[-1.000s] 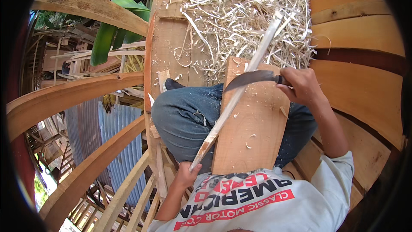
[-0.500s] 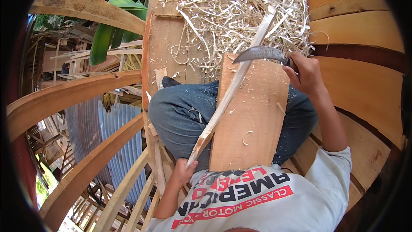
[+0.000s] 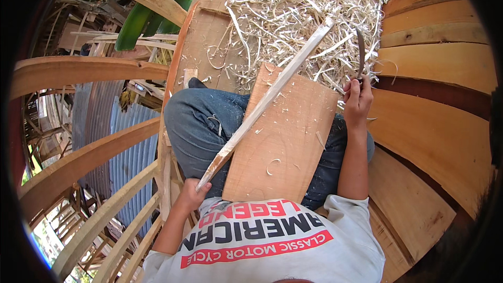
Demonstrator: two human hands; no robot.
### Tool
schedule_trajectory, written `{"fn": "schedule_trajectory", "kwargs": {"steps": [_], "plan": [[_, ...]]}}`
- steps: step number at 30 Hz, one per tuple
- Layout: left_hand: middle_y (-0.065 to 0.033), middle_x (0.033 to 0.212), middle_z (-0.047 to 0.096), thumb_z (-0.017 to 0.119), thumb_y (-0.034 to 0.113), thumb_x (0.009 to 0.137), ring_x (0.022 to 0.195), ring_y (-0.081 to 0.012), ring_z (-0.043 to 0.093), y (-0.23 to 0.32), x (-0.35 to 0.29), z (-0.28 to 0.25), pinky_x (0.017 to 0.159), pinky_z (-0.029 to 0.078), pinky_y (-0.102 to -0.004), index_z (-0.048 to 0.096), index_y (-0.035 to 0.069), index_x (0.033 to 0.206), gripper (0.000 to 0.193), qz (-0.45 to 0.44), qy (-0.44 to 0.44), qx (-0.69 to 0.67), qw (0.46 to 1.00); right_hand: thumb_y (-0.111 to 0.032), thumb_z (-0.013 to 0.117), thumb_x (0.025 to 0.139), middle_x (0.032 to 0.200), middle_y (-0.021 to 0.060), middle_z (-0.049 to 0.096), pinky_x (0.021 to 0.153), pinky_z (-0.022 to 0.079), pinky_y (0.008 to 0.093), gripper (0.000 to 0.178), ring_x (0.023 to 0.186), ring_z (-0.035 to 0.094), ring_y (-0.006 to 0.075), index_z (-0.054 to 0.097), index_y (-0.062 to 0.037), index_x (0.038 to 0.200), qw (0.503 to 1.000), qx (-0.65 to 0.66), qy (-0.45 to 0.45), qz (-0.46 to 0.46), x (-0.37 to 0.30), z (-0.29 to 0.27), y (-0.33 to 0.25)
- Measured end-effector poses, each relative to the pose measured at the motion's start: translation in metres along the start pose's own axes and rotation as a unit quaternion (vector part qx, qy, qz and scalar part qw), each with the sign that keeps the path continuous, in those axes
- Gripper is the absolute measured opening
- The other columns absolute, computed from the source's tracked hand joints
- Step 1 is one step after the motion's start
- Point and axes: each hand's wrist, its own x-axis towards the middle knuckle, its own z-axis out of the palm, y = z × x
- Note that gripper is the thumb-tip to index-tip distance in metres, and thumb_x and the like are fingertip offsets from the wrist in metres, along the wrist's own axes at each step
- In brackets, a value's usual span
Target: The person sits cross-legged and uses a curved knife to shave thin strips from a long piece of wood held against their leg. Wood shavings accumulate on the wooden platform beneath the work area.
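Note:
My left hand (image 3: 193, 195) is closed round the near end of a long wooden stick (image 3: 264, 103). The stick slants up and to the right across a flat board (image 3: 283, 141) on my lap. Most of it is pale and whittled, with brown bark-like patches near my grip. My right hand (image 3: 359, 99) grips the handle of a curved knife (image 3: 361, 52) to the right of the stick. The blade points away from me, upright in the picture and apart from the wood. A few curled shavings lie on the board.
A heap of pale wood shavings (image 3: 298, 8) covers the planks (image 3: 209, 47) beyond my crossed legs. Wooden slats (image 3: 429, 120) wall the right side. Curved wooden bars (image 3: 94, 71) stand on the left, with corrugated metal sheets (image 3: 131, 152) below and a green leaf (image 3: 152, 21) behind.
The knife has come off the stick, swinging to its right, and its blade has turned from pointing left to pointing away. My left hand keeps its hold; the whole view has shifted a little.

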Motion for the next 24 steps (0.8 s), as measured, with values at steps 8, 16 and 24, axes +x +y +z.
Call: {"fn": "schedule_trajectory", "kwargs": {"steps": [8,16,24], "plan": [[-0.0246,0.053,0.051,0.063,0.046,0.084,0.052,-0.0433,0.054,0.024,-0.014,0.030,0.049,0.040,-0.0454,0.053,-0.004,0.057,0.058,0.028,0.153,0.134,0.979,-0.027,0.061,0.092,0.052,0.0021,0.041,0.045,0.030,0.0289,0.028,0.046,0.035,0.0107,0.056,-0.0011,0.081,0.993,-0.056,-0.074,-0.077,-0.005,-0.013,0.003],[-0.0244,0.055,0.052,0.064,0.048,0.083,0.056,-0.0449,0.055,0.025,-0.013,0.034,0.051,0.042,-0.0472,0.054,-0.002,0.057,0.057,0.044,0.176,0.154,0.971,-0.030,0.070,0.083,0.053,0.0083,0.055,0.044,0.042,0.0323,0.029,0.047,0.058,0.0240,0.056,-0.0054,0.074,0.941,-0.174,-0.228,-0.182,-0.066,0.014,-0.064],[-0.0236,0.055,0.052,0.065,0.046,0.084,0.056,-0.0442,0.056,0.026,-0.011,0.030,0.050,0.043,-0.0471,0.052,-0.001,0.056,0.056,0.065,0.160,0.169,0.970,-0.034,0.070,0.081,0.054,0.0094,0.056,0.047,0.044,0.0362,0.035,0.049,0.058,0.0264,0.052,-0.0066,0.069,0.906,-0.247,-0.314,-0.143,-0.124,0.031,-0.085]]}}
